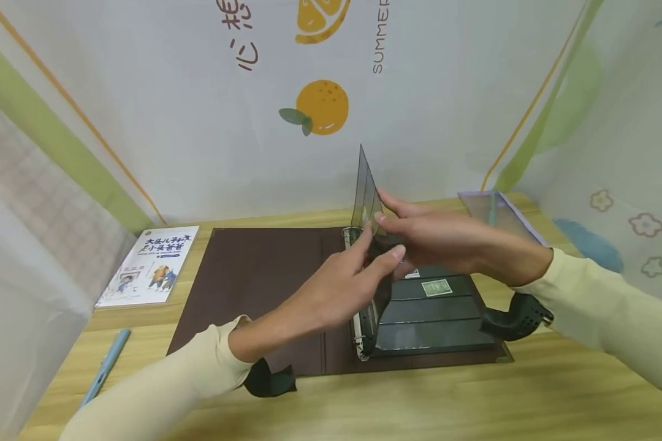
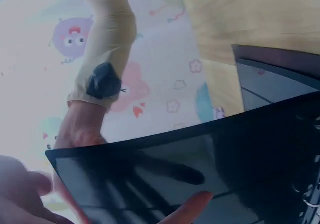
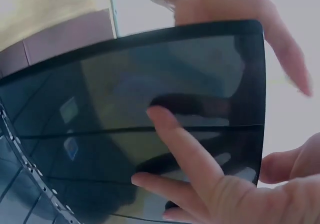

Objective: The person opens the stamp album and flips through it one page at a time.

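Note:
A stamp album with a dark brown cover (image 1: 259,288) lies open on the table. One dark, see-through pocket page (image 1: 364,190) stands upright from its ring spine (image 1: 358,343), between my two hands. My left hand (image 1: 331,288) is on the page's left side, a fingertip (image 2: 197,204) touching its face and the thumb held out past the edge. On the other face, my right hand (image 1: 441,236) lays its straight fingers (image 3: 187,146), with the thumb by the outer edge. A green stamp (image 1: 437,288) sits in the black page below, and two small stamps show through the raised page.
To the left are a white illustrated booklet (image 1: 149,263) and a blue pen (image 1: 106,367). A purple-edged clear pouch (image 1: 499,214) lies at the back right. Printed white cloth (image 1: 198,141) hangs behind and beside the table.

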A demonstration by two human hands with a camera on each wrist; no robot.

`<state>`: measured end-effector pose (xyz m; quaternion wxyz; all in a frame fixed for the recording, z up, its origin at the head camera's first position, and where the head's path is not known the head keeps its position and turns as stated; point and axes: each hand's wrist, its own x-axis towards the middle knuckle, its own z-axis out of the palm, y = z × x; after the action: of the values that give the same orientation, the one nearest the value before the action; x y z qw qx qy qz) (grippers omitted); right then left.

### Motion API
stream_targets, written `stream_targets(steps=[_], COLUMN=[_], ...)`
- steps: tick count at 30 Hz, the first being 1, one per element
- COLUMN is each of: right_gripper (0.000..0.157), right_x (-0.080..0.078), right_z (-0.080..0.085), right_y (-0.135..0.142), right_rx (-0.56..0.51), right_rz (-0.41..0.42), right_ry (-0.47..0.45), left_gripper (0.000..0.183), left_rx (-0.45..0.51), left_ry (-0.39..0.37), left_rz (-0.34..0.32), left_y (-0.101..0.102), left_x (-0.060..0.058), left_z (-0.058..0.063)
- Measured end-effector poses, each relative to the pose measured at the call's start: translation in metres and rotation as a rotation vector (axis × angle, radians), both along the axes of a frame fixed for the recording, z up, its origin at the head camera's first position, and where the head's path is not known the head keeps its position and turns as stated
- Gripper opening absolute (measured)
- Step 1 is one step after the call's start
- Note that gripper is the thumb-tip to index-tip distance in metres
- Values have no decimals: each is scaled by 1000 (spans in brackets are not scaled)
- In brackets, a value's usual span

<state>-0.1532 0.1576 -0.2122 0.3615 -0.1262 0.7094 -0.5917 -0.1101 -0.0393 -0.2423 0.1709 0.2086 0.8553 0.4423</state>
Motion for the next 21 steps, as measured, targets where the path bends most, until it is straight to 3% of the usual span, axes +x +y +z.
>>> stream_targets(steps=[3,5,8,10,12,15,21], right_gripper=[67,65,62,61,60,58,56], right_x=[1,4,10,16,22,31,41], right_z=[-2,-4,-11,-22,-41,-79,-144], right_y=[-5,-4,-2,1,4,10,21], right_rx=[-17,-1,113,240,352,522,758], right_rz=[-16,-21,-1,25,55,103,239], right_ry=[-24,8,167,355,564,790,973], left_gripper=[71,68,64,62,61,60,59], left_rx=[-1,23,105,165,209,214,148], left_ry=[-39,-75,-83,-91,-91,-89,-74], left_rz=[39,65,70,55,42,48,76], left_y=[-3,-7,-13,-17,-19,-24,-34], left_x=[1,1,1,1,2,2,2], left_z=[5,7,7,7,7,6,3])
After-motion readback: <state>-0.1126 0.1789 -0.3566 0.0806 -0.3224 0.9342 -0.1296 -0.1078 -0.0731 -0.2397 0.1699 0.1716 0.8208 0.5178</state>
